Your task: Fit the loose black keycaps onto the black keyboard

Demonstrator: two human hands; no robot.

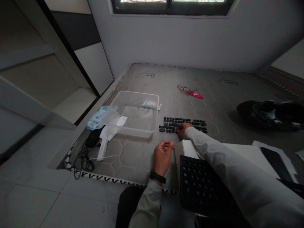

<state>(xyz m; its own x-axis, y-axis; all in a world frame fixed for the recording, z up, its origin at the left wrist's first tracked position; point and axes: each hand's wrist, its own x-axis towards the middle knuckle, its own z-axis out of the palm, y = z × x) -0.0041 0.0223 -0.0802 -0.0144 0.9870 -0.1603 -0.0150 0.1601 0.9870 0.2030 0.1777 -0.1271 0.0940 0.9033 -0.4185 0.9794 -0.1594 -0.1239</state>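
My right hand [186,127] reaches out over rows of loose black keycaps [174,120] laid on the mattress. Its fingers are closed on a long black keycap [176,125], shaped like a space bar. Closer to me, my left hand [163,155] hovers by the corner of a white box, fingers curled in against the thumb; whatever they hold, if anything, is too small to make out. A black keyboard [198,185] leans at the lower right beneath my right forearm, which covers part of it.
A clear plastic bin [133,130] stands left of the keycaps. Beside it lie a blue-white wipes pack [97,117], a black pouch [93,138] and a coiled cable [84,161]. A red packet [193,93] lies farther back. The white box [190,148] and a black bag [273,115] are right.
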